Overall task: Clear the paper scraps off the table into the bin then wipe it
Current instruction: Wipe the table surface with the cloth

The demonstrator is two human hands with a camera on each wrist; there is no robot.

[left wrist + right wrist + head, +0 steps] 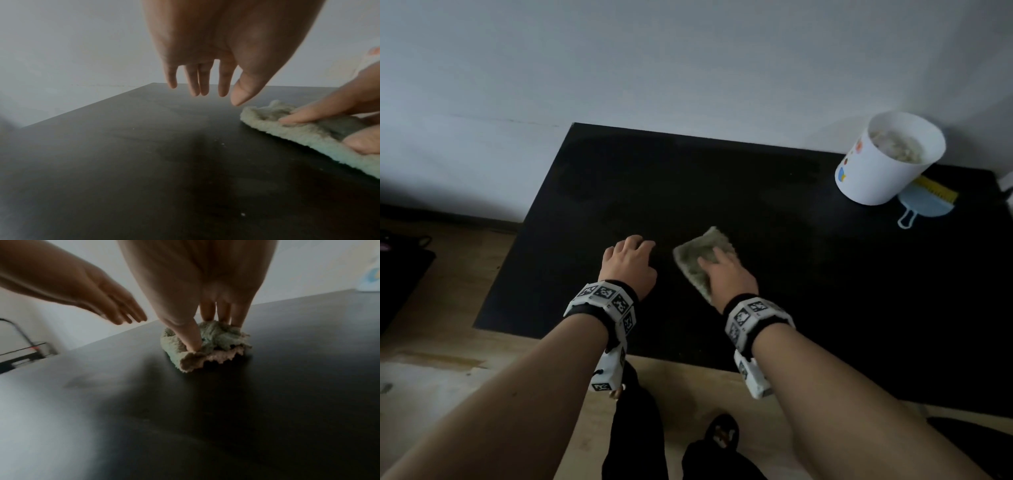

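A fuzzy grey-green cloth (693, 251) (287, 131) (220, 337) lies bunched on the black table (688, 171), near the middle of its front half. My right hand (724, 272) (205, 288) presses down on it with straight fingers (320, 112) and thumb. My left hand (630, 255) (205, 48) (92, 293) hovers just left of the cloth, a little above the table, with relaxed fingers that hold nothing. A white bin (876, 171) stands at the back right of the table, with paper scraps (893, 147) inside. A tiny white speck (243, 214) lies on the table under my left wrist.
A light blue dustpan (924, 207) and a yellow brush (938, 188) lie behind the bin at the right. A white wall runs along the table's back. Wooden floor shows to the left and front of the table, with dark objects (400, 270) at far left.
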